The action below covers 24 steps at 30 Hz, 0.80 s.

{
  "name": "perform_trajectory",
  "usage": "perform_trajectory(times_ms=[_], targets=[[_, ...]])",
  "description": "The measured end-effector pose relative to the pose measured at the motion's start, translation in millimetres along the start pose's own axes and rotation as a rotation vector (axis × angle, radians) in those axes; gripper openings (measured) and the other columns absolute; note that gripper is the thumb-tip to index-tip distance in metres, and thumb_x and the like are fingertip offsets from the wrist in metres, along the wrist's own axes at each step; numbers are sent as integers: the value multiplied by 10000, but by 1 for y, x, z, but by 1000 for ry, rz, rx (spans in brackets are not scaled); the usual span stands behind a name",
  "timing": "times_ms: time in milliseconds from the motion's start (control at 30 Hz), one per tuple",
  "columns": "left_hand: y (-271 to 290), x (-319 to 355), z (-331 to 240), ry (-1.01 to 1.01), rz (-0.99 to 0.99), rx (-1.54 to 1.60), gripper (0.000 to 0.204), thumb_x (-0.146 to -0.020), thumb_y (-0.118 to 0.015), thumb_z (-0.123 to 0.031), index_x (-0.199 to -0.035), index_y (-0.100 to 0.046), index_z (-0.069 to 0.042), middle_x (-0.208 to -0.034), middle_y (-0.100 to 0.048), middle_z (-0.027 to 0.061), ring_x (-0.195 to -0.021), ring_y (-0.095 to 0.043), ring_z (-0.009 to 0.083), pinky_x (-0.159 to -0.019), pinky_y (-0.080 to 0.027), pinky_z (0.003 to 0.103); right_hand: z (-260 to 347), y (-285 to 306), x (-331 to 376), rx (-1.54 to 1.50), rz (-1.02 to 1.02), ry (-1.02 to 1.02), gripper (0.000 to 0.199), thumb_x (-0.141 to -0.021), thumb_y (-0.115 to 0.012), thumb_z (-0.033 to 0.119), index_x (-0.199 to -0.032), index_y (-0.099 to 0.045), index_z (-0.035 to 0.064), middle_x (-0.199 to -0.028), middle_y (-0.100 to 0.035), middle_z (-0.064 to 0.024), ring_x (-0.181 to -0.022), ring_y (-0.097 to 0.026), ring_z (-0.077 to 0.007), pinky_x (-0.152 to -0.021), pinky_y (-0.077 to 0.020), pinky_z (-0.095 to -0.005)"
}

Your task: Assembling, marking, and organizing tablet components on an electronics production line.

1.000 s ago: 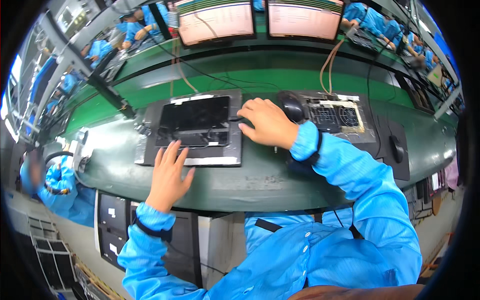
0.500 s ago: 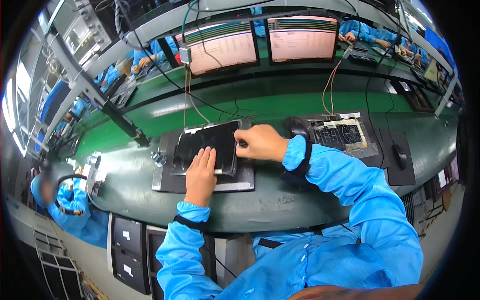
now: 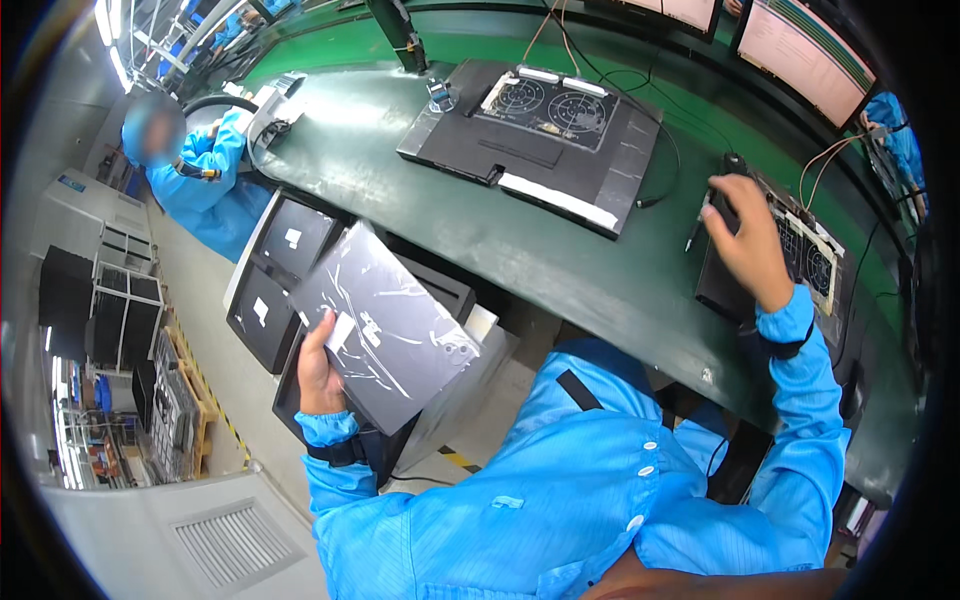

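Observation:
My left hand (image 3: 320, 372) grips a dark grey tablet (image 3: 385, 325) by its lower left edge, thumb on top, holding it tilted off the table's front edge. Its back faces up, with loose clear film and camera lenses in one corner. My right hand (image 3: 748, 240) is over the right-hand fixture (image 3: 722, 280), thumb and fingers apart. Beside the thumb is a slim dark tool (image 3: 692, 236) with a light tip; whether it touches the hand is unclear. The black fixture (image 3: 450, 142) on the left bears a panel with round printed targets (image 3: 575, 108).
A black cable's plug (image 3: 650, 203) lies at the left fixture's right edge. Beyond stands a monitor (image 3: 805, 65). Below the table's front are dark bins (image 3: 285, 315). A person in blue (image 3: 210, 200) sits at the far left.
The tablet has left the left fixture and now hangs in my left hand, back side up. My right hand has moved right from the tablet's edge to the other fixture. My view has turned left.

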State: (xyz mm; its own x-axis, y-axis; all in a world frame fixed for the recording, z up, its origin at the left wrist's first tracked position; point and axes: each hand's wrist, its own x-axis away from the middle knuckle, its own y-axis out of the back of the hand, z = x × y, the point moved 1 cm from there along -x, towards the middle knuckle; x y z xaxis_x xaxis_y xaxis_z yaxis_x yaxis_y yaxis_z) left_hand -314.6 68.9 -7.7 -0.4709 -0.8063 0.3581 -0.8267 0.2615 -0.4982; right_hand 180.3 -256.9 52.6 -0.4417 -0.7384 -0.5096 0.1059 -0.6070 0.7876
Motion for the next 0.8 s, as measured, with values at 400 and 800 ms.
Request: perform_trajectory(times_ms=[400, 800], targets=[[73, -47, 49, -6, -154, 133, 308, -1020, -596, -178, -1258, -589, 18, -1162, -685, 160, -1061, -681, 313, -959, -552, 470, 18, 4, 43, 434, 466, 240, 415, -806, -658, 119, -1190, -643, -36, -1151, -655, -196, -1213, -581, -383, -986, -483, -469], [23, 3, 26, -628, -400, -871, 624, -961, -623, -176, -1503, -393, 30, -1586, -364, 188, -1497, -302, 311, -1239, -168, 448, 16, -32, -10, 657, 399, 441, 83, -824, -611, 118, -879, -656, 75, -918, -622, -77, -906, -607, -251, -785, -481, -371]])
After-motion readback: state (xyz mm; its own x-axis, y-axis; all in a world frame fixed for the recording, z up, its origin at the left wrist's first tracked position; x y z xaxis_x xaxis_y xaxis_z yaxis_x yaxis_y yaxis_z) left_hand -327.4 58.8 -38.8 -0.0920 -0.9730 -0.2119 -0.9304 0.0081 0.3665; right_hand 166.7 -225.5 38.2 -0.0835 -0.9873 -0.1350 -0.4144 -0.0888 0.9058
